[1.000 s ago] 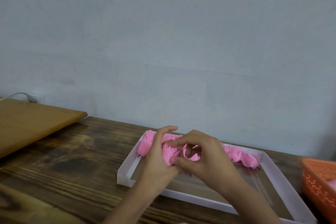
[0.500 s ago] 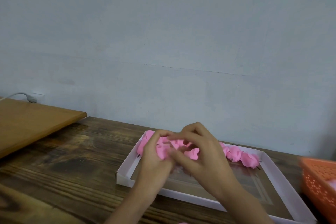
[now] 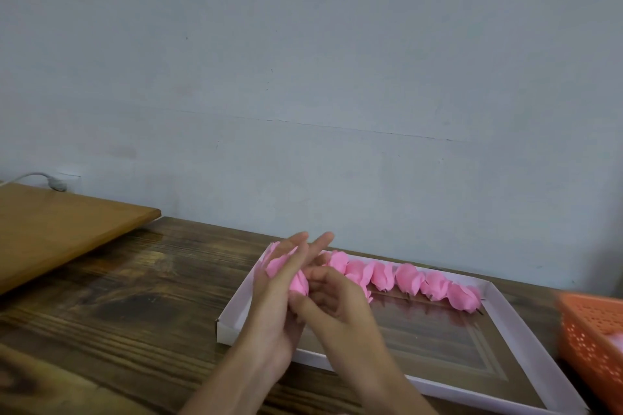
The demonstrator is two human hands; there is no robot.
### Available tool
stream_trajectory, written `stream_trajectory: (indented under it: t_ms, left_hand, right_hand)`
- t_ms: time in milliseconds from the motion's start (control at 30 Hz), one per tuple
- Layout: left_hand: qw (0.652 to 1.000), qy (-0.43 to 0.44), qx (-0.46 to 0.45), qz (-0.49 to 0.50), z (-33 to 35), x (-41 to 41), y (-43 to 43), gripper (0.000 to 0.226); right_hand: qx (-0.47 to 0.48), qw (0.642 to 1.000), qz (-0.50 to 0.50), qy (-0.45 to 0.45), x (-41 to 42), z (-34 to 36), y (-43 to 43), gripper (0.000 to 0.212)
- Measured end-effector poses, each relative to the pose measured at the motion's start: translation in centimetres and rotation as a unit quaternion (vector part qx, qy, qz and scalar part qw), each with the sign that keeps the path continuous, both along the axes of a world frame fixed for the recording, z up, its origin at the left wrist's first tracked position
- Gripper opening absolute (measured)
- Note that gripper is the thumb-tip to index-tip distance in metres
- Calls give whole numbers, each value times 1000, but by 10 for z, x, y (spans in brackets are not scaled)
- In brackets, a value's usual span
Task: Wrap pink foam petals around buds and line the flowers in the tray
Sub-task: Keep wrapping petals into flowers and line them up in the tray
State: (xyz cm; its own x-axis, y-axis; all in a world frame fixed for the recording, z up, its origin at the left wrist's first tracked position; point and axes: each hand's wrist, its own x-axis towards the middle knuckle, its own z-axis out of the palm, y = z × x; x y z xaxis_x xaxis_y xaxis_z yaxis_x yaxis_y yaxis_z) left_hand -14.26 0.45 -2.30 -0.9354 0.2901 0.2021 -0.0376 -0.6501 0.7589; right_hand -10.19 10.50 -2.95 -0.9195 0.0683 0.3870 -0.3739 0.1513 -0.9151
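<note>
A pink foam flower is held above the far left corner of the white-rimmed tray, caught between both hands. The left hand is now laid flat against it, fingers straight and pointing toward the far edge, where half a second earlier they were curled over the bloom. The right hand is seen clamped on the flower from the other side, fingers bent and thumb tucked beneath. With the left fingers straightened, the row of finished flowers along the tray's far edge is left more plainly in view, packed side by side from the hands toward the far right corner. The change is judged to mark the last petal being pressed smooth rather than wrapped further, so this flower seems close to being set down at the row's left end. An orange basket is cut off at the right edge of the dark wooden table.
</note>
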Motion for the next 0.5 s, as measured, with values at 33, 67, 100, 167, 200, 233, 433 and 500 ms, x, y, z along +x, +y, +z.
stream_trajectory:
  t_ms: [33, 67, 100, 167, 200, 233, 433, 500]
  left_hand:
    - [1000, -3, -11, -28, 2, 1, -2, 57]
    - [998, -8, -20, -58, 4, 1, -5, 59]
    - [996, -12, -33, -87, 5, 2, -6, 56]
    - [988, -2, -88, -126, 5, 3, -10, 56]
    - [984, 13, -119, -134, 4, 3, -11, 62]
    - [981, 26, -143, -131, 2, 3, -11, 70]
    - [988, 1, -153, -20, 2, 7, -4, 64]
    - [990, -12, -137, -10, 4, 8, -4, 51]
  right_hand:
    - [-35, 999, 16, -17, 0, 2, 0, 14]
    - [-79, 995, 34, -42, 0, 4, 0, 13]
    - [-127, 988, 53, -70, -1, 5, 1, 15]
    - [-216, 965, 81, -128, -1, 7, 3, 20]
    - [-246, 952, 91, -156, -1, 9, 4, 25]
    - [-266, 941, 102, -183, -1, 10, 5, 29]
    - [-303, 926, 126, -188, 0, 11, -5, 18]
    - [-285, 939, 128, -141, -1, 5, -9, 17]
